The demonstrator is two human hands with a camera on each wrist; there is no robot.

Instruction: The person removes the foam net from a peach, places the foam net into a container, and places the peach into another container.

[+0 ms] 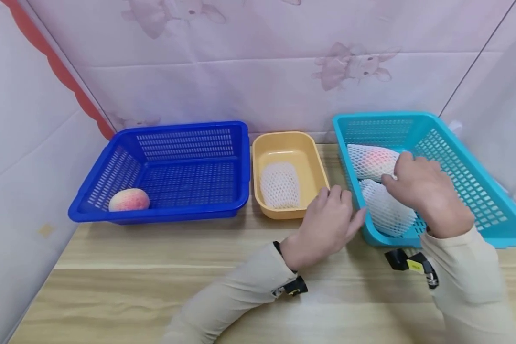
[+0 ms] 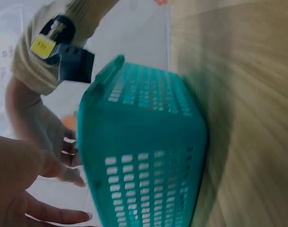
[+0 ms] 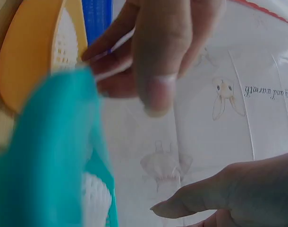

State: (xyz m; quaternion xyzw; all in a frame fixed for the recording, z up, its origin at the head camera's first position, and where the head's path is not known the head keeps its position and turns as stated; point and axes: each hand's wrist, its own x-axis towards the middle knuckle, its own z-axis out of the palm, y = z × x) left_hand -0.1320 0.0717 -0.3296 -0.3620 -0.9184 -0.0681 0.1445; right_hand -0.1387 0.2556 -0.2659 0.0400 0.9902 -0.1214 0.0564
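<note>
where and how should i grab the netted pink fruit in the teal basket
Probably round the middle of the netted fruit, coming from above: it lies lengthwise roughly left to right in the teal basket, so thumb and fingers can span its narrower width. Its left end sits close to the basket's side, and a white netted bundle crowds it in front, so overhead looks freest.

left hand (image 3: 163, 42) loomed by the blurry corner of the turquoise basket (image 3: 45, 156), a fingertip at the edge of the yellow tray (image 3: 26, 52), couldn't tell if touching tbh. white netting (image 3: 66, 42) sat in that tray, white mesh (image 3: 96, 201) inside the basket's rim. right hand (image 3: 243, 194) hung clear of that rim, blue basket (image 3: 97, 19) behind the tray
</note>
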